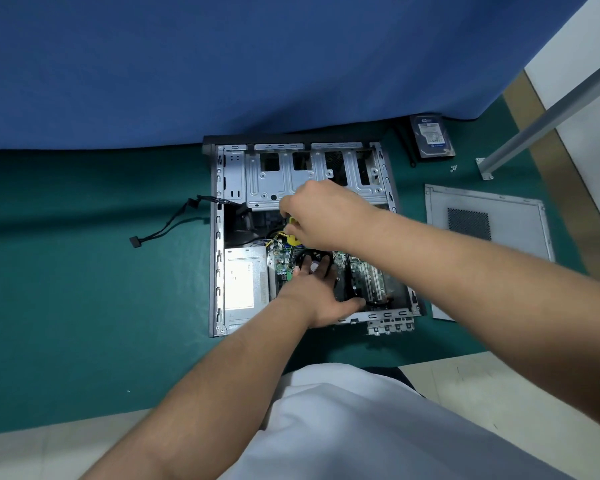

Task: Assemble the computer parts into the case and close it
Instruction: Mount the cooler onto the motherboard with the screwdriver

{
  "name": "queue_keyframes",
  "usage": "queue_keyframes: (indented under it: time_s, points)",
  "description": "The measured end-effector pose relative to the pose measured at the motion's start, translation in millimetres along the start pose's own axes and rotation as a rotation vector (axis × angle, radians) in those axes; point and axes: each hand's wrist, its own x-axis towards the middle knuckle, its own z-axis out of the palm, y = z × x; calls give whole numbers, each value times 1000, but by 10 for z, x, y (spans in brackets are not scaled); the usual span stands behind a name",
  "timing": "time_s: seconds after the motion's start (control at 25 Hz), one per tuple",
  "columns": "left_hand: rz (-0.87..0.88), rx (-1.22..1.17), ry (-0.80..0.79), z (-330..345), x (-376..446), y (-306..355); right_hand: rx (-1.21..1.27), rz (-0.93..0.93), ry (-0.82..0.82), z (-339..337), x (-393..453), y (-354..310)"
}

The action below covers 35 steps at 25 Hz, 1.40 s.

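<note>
We look down into the open computer case (219, 237), which lies flat on a green surface (84, 289) with its side off. Our right hand (321, 213) is curled around a yellow-handled screwdriver (293, 233); only a bit of the yellow handle shows under the fingers, and the shaft and tip are hidden, so we cannot tell what they touch. Our left hand (317, 289) reaches into the case with its fingers spread and fairly straight, resting on a dark round part that looks like the cooler fan (312, 256); the hand covers most of it, so we cannot make out how it sits. The green motherboard (364, 275) shows only in patches around our hands and under the right forearm. The silver power supply (245, 282) sits in the near left corner of the case, glare washing out its label. The empty drive cage (291, 174) fills the far end. A black cable (167, 226) trails out over the left wall onto the surface. The side panel (482, 220) lies to the right of the case, partly behind our right arm. A hard drive (432, 135) lies beyond the far right corner, its label too small to read.
</note>
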Motion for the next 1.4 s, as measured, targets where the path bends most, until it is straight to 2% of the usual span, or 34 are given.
queue_keyframes:
  time_s: [0.08,0.2,0.36,0.44,0.52,0.68,0.76,0.92,1.08,1.16,1.28,1.36,1.4]
  points:
    - [16,11,26,8,-4,4,-76,112,38,79,18,-156]
    - [13,-7,43,5,-16,12,-129,129,60,119,61,-237]
    - [-17,-21,-11,-8,-22,11,27,-89,-147,-112,56,15]
    - [-19,-25,-16,-11,-24,10,15,-142,-198,-205,11,110]
    - [-17,-25,-25,-17,-35,22,-9,-105,-127,-138,-41,106]
    - [-3,-43,-28,-30,-30,29,-19,124,56,131,-75,-44]
    - [2,-37,-20,-18,-42,23,-3,130,109,210,-45,-72]
    - [11,-31,13,-16,-64,25,363,44,75,290,-111,12]
    - [50,-43,-9,-126,-198,-9,530,137,253,409,-270,170]
    - [123,13,102,-164,-379,-144,588,207,316,456,-367,292]
    - [236,52,538,-197,-706,-545,702,253,337,572,-569,363]
    - [171,99,759,-144,-824,-856,740,243,306,673,-677,302]
    - [88,127,787,-106,-864,-959,751,238,287,719,-709,264]
